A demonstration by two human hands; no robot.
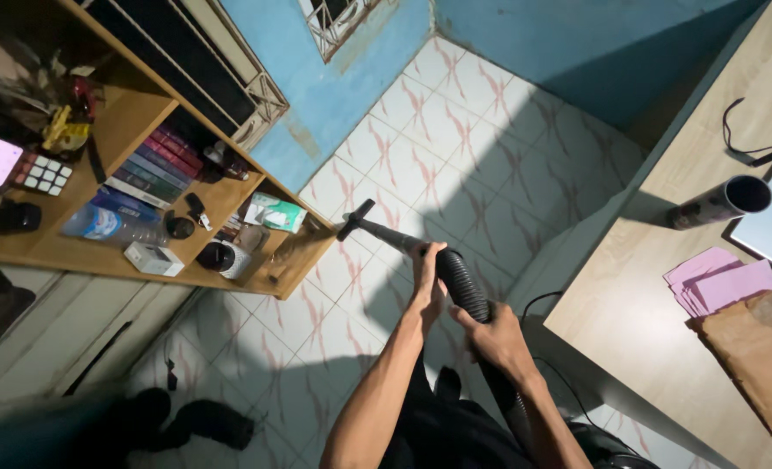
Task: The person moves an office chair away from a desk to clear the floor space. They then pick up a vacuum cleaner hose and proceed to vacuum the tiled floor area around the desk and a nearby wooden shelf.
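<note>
My left hand (427,276) grips the black vacuum hose (461,282) where the ribbed part meets the rigid wand. My right hand (497,340) holds the ribbed hose lower down, closer to my body. The wand ends in a small black nozzle (355,219) that hangs over the tiled floor (421,148), just off the corner of the wooden shelf unit (134,122). The rest of the hose runs down past my dark clothing and out of sight.
The shelf unit on the left holds books (153,165), a plastic bottle (112,224), a puzzle cube (46,174) and small boxes. A wooden desk (655,287) on the right carries a dark cylinder (720,201), pink papers (723,282) and a laptop corner. Blue walls stand beyond.
</note>
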